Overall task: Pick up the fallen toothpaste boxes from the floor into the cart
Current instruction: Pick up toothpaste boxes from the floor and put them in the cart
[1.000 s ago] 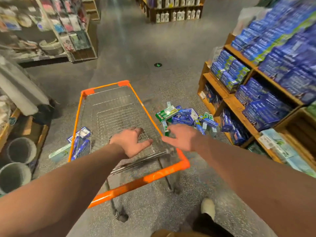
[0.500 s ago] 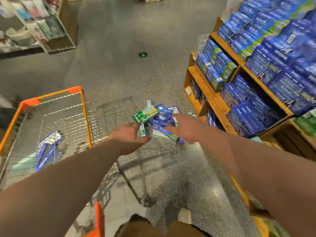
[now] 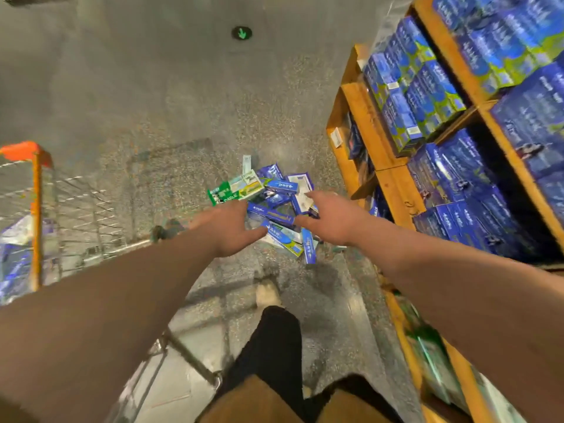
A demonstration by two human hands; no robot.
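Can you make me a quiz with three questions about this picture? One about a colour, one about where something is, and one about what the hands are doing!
1. What colour is the rim of the cart?
A) pink B) orange C) white

2. Where is the pile of toothpaste boxes?
A) in the cart B) on the top shelf C) on the floor beside the wooden shelves

3. What are the left hand and right hand doing?
A) reaching out open toward the pile B) each gripping a box C) pushing the cart

Answers:
1 B: the rim's bar and corner are bright orange.
2 C: the boxes lie heaped on the speckled floor.
3 A: the fingers are spread and hold nothing.
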